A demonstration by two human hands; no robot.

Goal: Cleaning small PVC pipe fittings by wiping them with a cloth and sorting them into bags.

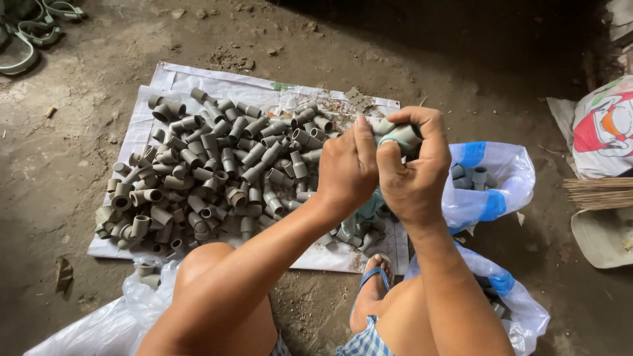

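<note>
Pipe fittings (217, 165) heaped on sheet (198, 82), bag (508, 178) to its right

Floor: bare brown packed-dirt ground (86, 165), pebbled, gritty.
Light: dim; deep shadow at one o'clock.
Edge: bundled straw broom (600, 193) at three o'clock.

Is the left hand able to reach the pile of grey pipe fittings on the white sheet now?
Probably yes: the pile lies open just beside the left hand, but that hand is busy gripping a fitting with the right hand.

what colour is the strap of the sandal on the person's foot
Blue, seen in the head view: the sandal strap crosses the foot between the knees.
</note>
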